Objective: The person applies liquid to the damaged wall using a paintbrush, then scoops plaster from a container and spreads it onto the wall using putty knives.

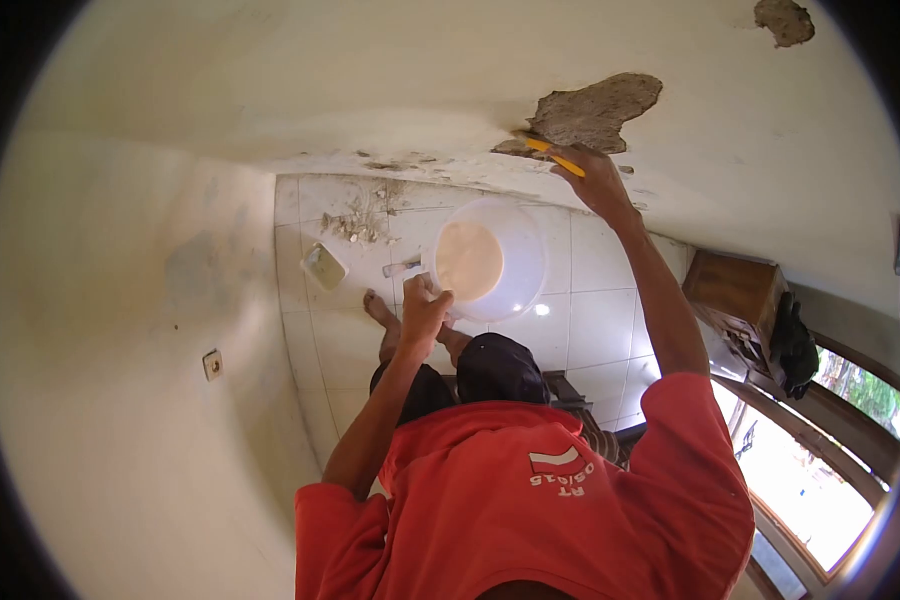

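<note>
Pale plastered walls (370, 80) meet above a white tiled floor (600, 265), where crumbled debris (358, 222) lies near the corner beside a small tray (324, 267). On the wall ahead, one bare patch (600, 110) shows rough grey-brown under the paint. The person's right hand (600, 187) is closed around a yellow tool (555, 158), its far end at the patch's lower left edge; whether it presses in cannot be told. The left hand (425, 312) grips the near left side of a translucent bucket (523, 250), well below the patch. To work this edge well, the tool is probably best kept low against the wall, with short, light strokes along the border, while the left hand steadies the bucket.
</note>
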`<state>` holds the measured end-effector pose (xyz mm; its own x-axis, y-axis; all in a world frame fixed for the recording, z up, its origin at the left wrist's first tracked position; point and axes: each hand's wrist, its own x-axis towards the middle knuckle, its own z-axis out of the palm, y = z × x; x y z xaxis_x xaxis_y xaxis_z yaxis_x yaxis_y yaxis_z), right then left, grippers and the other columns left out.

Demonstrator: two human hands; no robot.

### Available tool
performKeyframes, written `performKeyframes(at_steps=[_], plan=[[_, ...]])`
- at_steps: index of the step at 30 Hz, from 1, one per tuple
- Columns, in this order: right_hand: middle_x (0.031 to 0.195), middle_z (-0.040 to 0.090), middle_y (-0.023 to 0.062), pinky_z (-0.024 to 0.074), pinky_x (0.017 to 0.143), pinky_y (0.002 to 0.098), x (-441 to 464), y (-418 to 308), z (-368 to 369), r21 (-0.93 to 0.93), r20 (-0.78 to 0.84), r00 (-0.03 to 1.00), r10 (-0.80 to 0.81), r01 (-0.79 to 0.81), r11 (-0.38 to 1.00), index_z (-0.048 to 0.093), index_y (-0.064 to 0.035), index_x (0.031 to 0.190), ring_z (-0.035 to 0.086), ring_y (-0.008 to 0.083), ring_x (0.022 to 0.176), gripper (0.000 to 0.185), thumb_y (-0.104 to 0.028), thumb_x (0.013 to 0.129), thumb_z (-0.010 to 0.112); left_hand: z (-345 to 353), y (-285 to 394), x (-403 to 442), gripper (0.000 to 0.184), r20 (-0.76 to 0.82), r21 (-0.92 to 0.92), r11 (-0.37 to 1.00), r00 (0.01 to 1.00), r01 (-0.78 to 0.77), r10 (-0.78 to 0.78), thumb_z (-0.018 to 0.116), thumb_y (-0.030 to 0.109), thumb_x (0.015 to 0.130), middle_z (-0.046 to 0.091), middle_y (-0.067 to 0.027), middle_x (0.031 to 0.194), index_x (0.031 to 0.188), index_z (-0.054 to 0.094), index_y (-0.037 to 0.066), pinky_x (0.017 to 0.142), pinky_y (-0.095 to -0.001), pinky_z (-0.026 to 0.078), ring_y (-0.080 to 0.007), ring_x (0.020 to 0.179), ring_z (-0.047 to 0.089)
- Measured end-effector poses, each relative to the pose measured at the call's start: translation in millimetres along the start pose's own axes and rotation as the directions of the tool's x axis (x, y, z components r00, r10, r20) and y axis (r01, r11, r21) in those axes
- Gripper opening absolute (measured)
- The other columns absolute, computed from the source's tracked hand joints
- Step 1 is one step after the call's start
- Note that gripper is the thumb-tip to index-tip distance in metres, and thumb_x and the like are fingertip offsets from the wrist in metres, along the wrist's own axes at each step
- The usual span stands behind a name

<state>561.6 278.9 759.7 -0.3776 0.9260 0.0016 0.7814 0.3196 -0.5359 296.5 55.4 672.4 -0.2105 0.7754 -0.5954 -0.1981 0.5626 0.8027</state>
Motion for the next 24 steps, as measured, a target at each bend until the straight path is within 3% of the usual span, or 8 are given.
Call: performKeyframes(at_steps=[5, 8, 10, 12, 14, 19, 21, 24], plan=[[0.097, 0.072, 0.0142, 0.0549, 0.071, 0.0336, -39, -17, -9, 0.194, -0.209, 0.978, 0.021, 0.02, 0.981, 0.069, -0.0037, 0.113, 0.07, 0.0242, 0.082, 0.027, -0.014, 0.088, 0.071, -2, -9, 13, 0.02, 0.033, -0.018, 0.999, 0.998, -0.045, 0.045, 0.067, 0.005, 0.077, 0.052, -0.0082, 0.086, 0.086, 0.05, -0.001, 0.051, -0.0292, 0.048, -0.0132, 0.07, 0.056], [0.098, 0.073, 0.0143, 0.0548, 0.069, 0.0305, -69, -30, -5, 0.361, -0.204, 0.933, 0.295, -0.208, 0.909, 0.067, -0.0011, 0.116, 0.071, 0.0208, 0.087, 0.029, -0.02, 0.094, 0.064, 4, -11, 15, 0.022, 0.007, -0.055, 0.998, 1.0, -0.012, 0.012, 0.067, 0.006, 0.078, 0.053, -0.0089, 0.087, 0.089, 0.05, -0.002, 0.051, -0.0288, 0.048, -0.0139, 0.07, 0.057], [0.104, 0.072, 0.0129, 0.0527, 0.067, 0.0295, -88, -42, 3, 0.812, -0.035, 0.827, 0.561, -0.304, 0.498, 0.062, -0.0012, 0.122, 0.07, 0.0204, 0.087, 0.04, -0.032, 0.098, 0.055, 3, -10, 17, 0.025, 0.073, -0.058, 0.998, 0.997, 0.031, -0.026, 0.068, 0.007, 0.078, 0.052, -0.0115, 0.095, 0.093, 0.049, -0.002, 0.055, -0.0291, 0.054, -0.0151, 0.078, 0.059], [0.105, 0.071, 0.0164, 0.0517, 0.067, 0.0306, -104, -60, 15, 0.886, 0.039, 0.782, 0.622, -0.315, 0.34, 0.058, -0.0006, 0.125, 0.07, 0.0219, 0.092, 0.053, -0.044, 0.097, 0.048, -1, -18, 21, 0.032, 0.075, -0.068, 0.994, 0.994, 0.085, -0.08, 0.07, 0.007, 0.079, 0.046, -0.0124, 0.109, 0.101, 0.047, -0.001, 0.066, -0.0338, 0.062, -0.0179, 0.096, 0.058], [0.105, 0.07, 0.0176, 0.05, 0.064, 0.0304, -124, -74, 31, 0.966, 0.201, 0.718, 0.667, -0.258, -0.014, 0.062, -0.0011, 0.119, 0.069, 0.0213, 0.092, 0.052, -0.046, 0.097, 0.049, -7, -27, 26, 0.03, 0.064, -0.033, 0.998, 0.997, 0.049, -0.046, 0.067, 0.006, 0.081, 0.053, -0.0139, 0.107, 0.104, 0.049, 0.0, 0.07, -0.0439, 0.065, -0.0263, 0.095, 0.063], [0.086, 0.059, 0.0062, 0.046, 0.064, 0.0289, -166, -82, 64, 0.949, 0.314, 0.62, 0.719, -0.189, -0.251, 0.058, 0.0007, 0.123, 0.055, 0.0142, 0.072, 0.051, -0.04, 0.093, 0.052, -24, -19, 28, 0.028, 0.096, -0.014, 0.998, 0.994, 0.06, -0.058, 0.067, 0.007, 0.083, 0.055, -0.0142, 0.107, 0.104, 0.049, 0.001, 0.074, -0.0463, 0.064, -0.0253, 0.09, 0.064], [0.097, 0.062, 0.0081, 0.0485, 0.067, 0.0297, -171, -90, 60, 0.945, 0.299, 0.623, 0.723, -0.088, -0.316, 0.056, 0.0012, 0.126, 0.059, 0.0147, 0.083, 0.045, -0.03, 0.094, 0.055, -38, -12, 25, 0.035, 0.156, -0.073, 0.991, 0.983, 0.108, -0.096, 0.067, 0.005, 0.082, 0.056, -0.0123, 0.108, 0.111, 0.049, 0.0, 0.07, -0.0353, 0.062, -0.0209, 0.096, 0.062], [0.102, 0.062, 0.0088, 0.0504, 0.07, 0.03, -164, -85, 71, 0.958, 0.252, 0.62, 0.743, -0.048, -0.284, 0.051, 0.0022, 0.133, 0.061, 0.0145, 0.089, 0.044, -0.02, 0.095, 0.056, -58, -1, 17, 0.024, 0.148, -0.041, 0.997, 0.987, 0.063, -0.056, 0.064, 0.007, 0.086, 0.058, -0.0135, 0.105, 0.104, 0.049, 0.001, 0.075, -0.0425, 0.063, -0.0245, 0.089, 0.065]])
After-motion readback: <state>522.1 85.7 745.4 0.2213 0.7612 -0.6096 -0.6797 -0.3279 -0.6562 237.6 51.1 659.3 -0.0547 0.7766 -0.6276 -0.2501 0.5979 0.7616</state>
